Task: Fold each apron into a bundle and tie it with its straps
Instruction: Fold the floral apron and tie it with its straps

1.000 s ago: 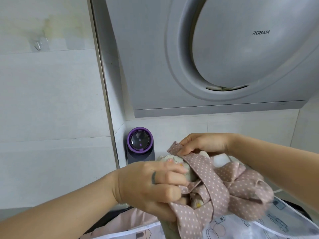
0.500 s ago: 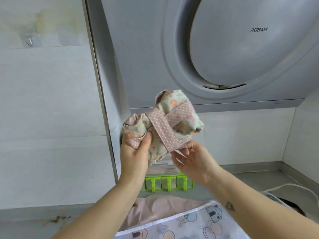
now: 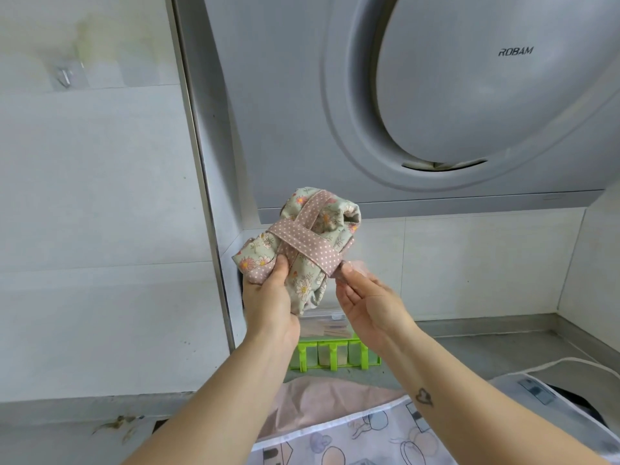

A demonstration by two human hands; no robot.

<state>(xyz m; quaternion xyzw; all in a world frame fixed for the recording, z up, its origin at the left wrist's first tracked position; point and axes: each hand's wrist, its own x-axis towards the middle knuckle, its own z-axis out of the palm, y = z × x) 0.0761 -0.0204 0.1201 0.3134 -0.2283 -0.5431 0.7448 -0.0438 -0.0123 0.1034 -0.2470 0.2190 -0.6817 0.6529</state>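
A floral green apron bundle [image 3: 317,226], wrapped crosswise with pink polka-dot straps [image 3: 310,245], is held up in front of the range hood. My left hand [image 3: 268,297] grips the bundle from below, thumb pressed on its front. My right hand [image 3: 364,297] is at the bundle's lower right, palm up, its fingertips touching the strap end [image 3: 335,266]. Below, a pale pink apron [image 3: 322,401] and a printed translucent apron [image 3: 362,434] lie on the counter.
A grey range hood [image 3: 436,105] hangs close above. A green rack [image 3: 335,355] with a clear box stands against the back wall. White cord [image 3: 570,362] lies on the counter at right. Tiled wall with a hook [image 3: 65,77] at left.
The bundle was at counter level with loose straps a second ago; now it is raised, wrapped tight. Since half a second ago it has turned slightly, and my right hand moved to the strap end.
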